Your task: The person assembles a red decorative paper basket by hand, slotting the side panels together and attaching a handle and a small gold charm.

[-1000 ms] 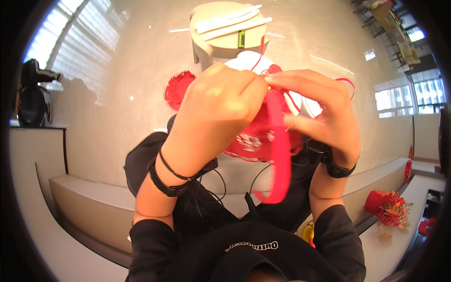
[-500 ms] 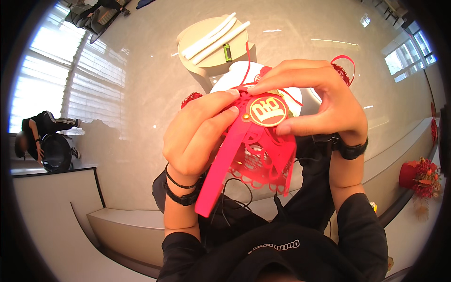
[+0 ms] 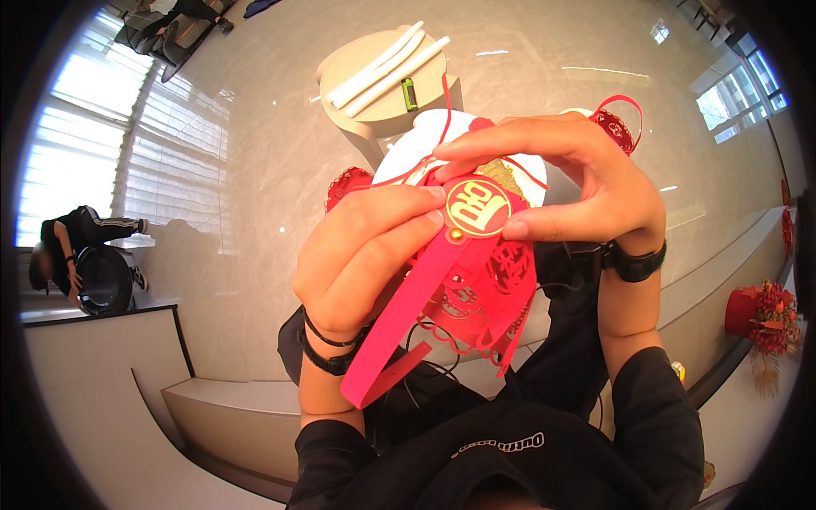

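Note:
Between my hands is a red hanging decoration with lacy cut-out panels and a scalloped edge. A round red-and-gold medallion faces up at its top, with a small gold stud beside it. My left hand is closed, its fingertips pinching the red material at the medallion's left edge. My right hand curves around the other side, thumb at the medallion's right rim and fingers over the top. A wide red strip hangs down past my left wrist. Thin red cord trails above the fingers.
Beyond my hands a white round surface carries red pieces. Red lattice ornaments lie at left and right. A beige stool holds white tubes and a green object. Another person sits far left.
The medallion has turned slightly and the decoration has tilted, so its strip hangs lower with its folded end showing. My left fingertips have shifted from above the medallion down to its left edge.

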Demonstrator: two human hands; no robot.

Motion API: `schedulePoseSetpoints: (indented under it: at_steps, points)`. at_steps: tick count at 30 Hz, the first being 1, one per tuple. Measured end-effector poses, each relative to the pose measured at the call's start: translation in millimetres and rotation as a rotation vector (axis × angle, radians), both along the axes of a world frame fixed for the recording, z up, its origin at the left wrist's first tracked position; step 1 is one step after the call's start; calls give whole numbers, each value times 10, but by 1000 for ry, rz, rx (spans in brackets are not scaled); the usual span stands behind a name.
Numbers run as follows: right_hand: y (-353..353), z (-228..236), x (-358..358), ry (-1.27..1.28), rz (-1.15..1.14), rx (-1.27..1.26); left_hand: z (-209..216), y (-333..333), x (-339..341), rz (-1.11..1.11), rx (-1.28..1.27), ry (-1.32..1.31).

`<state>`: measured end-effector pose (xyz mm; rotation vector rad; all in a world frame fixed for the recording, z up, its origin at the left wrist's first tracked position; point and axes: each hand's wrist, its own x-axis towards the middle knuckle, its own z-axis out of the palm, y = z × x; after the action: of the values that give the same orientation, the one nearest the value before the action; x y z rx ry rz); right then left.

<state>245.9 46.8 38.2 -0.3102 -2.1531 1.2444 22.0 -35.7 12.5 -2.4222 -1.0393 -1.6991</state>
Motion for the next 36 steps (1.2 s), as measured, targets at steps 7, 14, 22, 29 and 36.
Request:
schedulePoseSetpoints:
  at_steps: [7, 14, 22, 29, 36]
  points:
    - [15, -30, -68, 44, -34, -129, 39, 62, -61, 4, -149, 37]
    - [-241, 96, -185, -143, -193, 279, -37, 74, -101, 31, -447, 21]
    - [-316, -67, -297, -348, -416, 347, -72, 20, -26, 91, -674, 15]
    - [-106, -134, -244, -184, -356, 290, 126, 18, -226, -61, -856, -113]
    - [56, -186, -256, 43, -432, 100, -212, 277, -371, -343, -975, -672]
